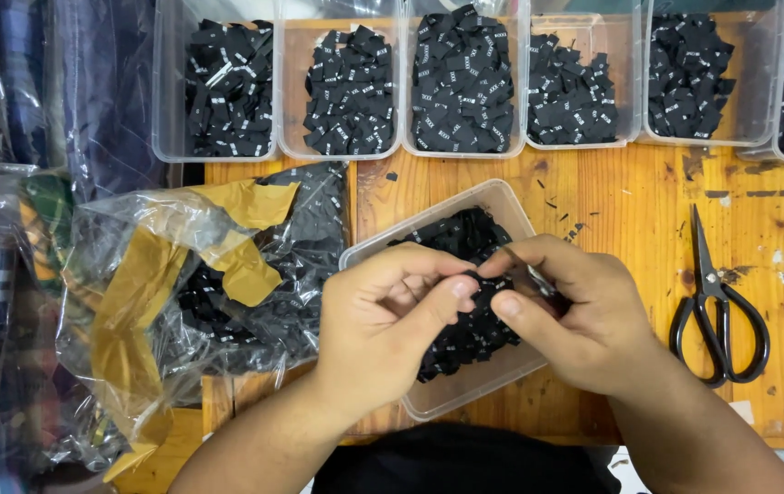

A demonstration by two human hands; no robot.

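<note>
Two bare hands meet over a clear plastic tub [502, 203] that sits in the middle of the wooden counter [630, 201]. The tub is full of little black cloth labels [465, 233] with tiny white marks. The left hand [383, 316] and the right hand [575, 311] are touching at the fingertips, and both pinch the same small black label [483, 282] just above the pile. Each grip is narrow, thumb pressed to finger on that label.

To the left lies a crinkly clear plastic bag [136, 302] with strips of yellow-brown tape [140, 274] on it and more black labels inside. Along the far edge of the counter stands a row of six clear tubs [342, 91], side by side, each holding a heap of black labels. Black scissors [717, 311] lie flat on the counter, just to the right of the right hand.
</note>
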